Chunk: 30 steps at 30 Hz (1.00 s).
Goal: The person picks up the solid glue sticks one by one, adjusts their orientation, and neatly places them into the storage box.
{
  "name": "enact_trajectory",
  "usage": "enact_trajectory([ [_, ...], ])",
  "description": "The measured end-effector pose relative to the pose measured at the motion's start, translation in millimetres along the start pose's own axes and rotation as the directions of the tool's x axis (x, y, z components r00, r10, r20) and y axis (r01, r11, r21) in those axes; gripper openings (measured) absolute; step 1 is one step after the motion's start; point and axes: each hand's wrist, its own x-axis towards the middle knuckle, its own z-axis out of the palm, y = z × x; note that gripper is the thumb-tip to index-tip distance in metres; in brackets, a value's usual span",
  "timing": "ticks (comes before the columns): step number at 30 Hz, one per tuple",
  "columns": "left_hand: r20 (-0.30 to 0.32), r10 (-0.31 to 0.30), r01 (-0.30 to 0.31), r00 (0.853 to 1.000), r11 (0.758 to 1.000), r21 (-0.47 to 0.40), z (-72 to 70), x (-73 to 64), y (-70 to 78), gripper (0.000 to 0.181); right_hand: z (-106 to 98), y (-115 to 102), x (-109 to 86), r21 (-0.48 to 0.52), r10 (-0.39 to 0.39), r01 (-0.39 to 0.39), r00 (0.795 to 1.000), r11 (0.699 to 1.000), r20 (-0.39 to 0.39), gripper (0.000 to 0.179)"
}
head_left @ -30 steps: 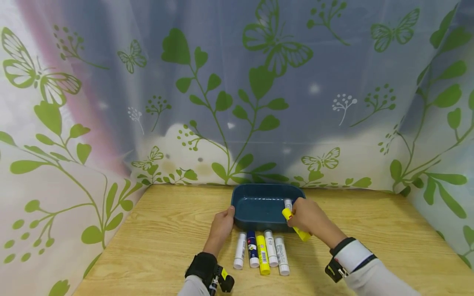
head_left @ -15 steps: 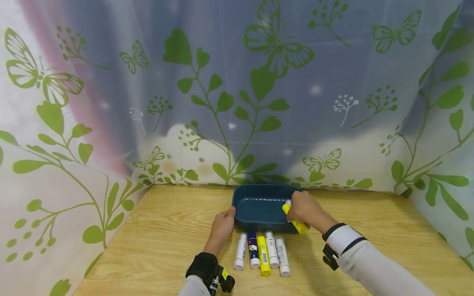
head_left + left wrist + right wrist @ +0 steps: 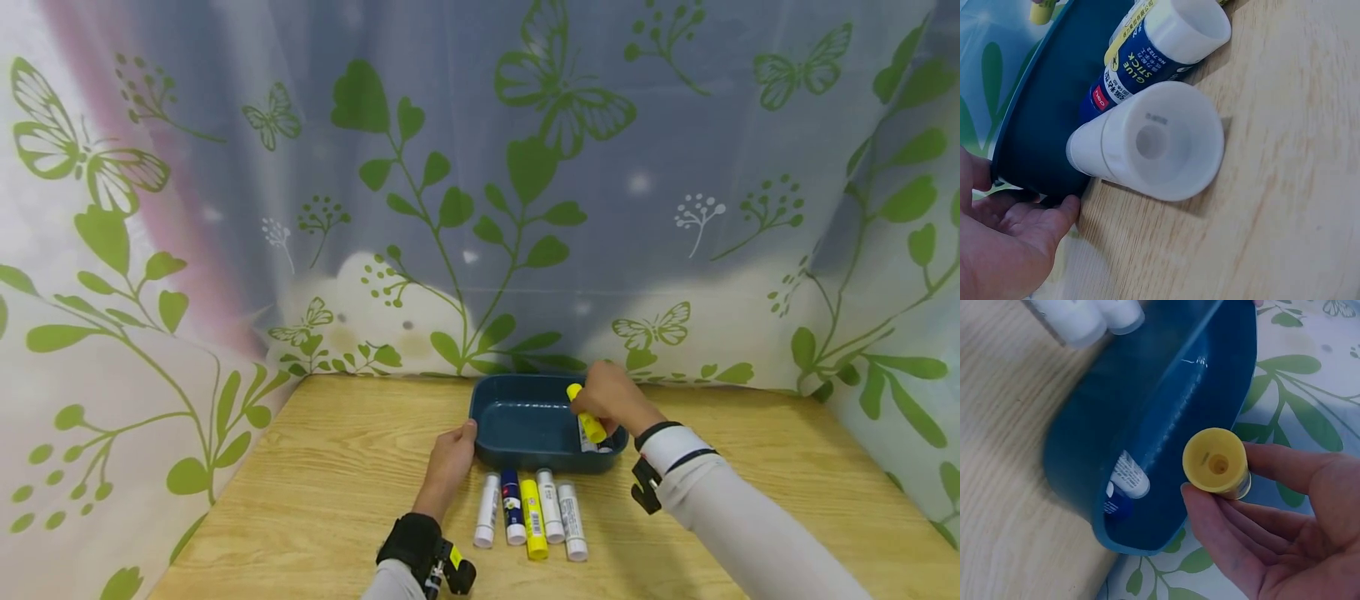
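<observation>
At the left end of a dark blue plastic box (image 3: 525,458) my left hand (image 3: 450,458) grips the wall, thumb at the rim and fingers low on the outside. My right hand (image 3: 615,396) pinches a yellow glue stick (image 3: 595,429) between thumb and fingers, tilted over the box's right end. In the right wrist view its hollow yellow base (image 3: 1200,478) faces the camera. Below it, a white glue stick (image 3: 1130,476) and a dark blue one (image 3: 1117,506) lie inside the box. Several glue sticks lie in a row before the box, including a blue one (image 3: 513,507) and a yellow one (image 3: 534,521).
White glue sticks (image 3: 487,510) make up the rest of the row, close to the box's front wall. The wooden table (image 3: 322,475) ends at a curtain (image 3: 405,333) printed with leaves and butterflies, right behind the box.
My right hand has moved up and back with the yellow glue stick, from the box's front right corner to over its inside. My left hand and the row stay put.
</observation>
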Motion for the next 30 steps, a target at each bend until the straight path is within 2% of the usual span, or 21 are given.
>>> enact_trajectory([
  [6,0.005,0.005,-0.005,1.000,1.000,-0.001,0.7,0.0,-1.5,0.053,-5,-6,5.5,0.076,0.010,-0.010,1.000,0.997,-0.009,0.024],
  [12,0.020,-0.002,0.002,1.000,1.000,-0.022,0.1,1.0,-2.4,0.054,-19,-14,12.6,0.117,0.057,-0.049,0.997,0.992,-0.059,0.029],
  [19,0.022,0.009,-0.008,1.000,1.000,-0.026,-1.0,4.0,-3.1,0.054,-37,-21,14.5,0.140,0.015,0.001,0.993,0.990,-0.115,0.033],
  [26,0.028,-0.004,0.005,1.000,1.000,-0.028,-1.1,1.5,-1.1,0.054,-27,-20,16.3,0.153,-0.025,0.056,0.980,0.987,-0.198,0.026],
  [30,0.030,-0.017,0.018,0.999,0.999,-0.034,-0.2,1.4,-0.7,0.055,-17,-17,21.8,0.123,-0.033,0.064,0.970,0.990,-0.242,0.025],
])
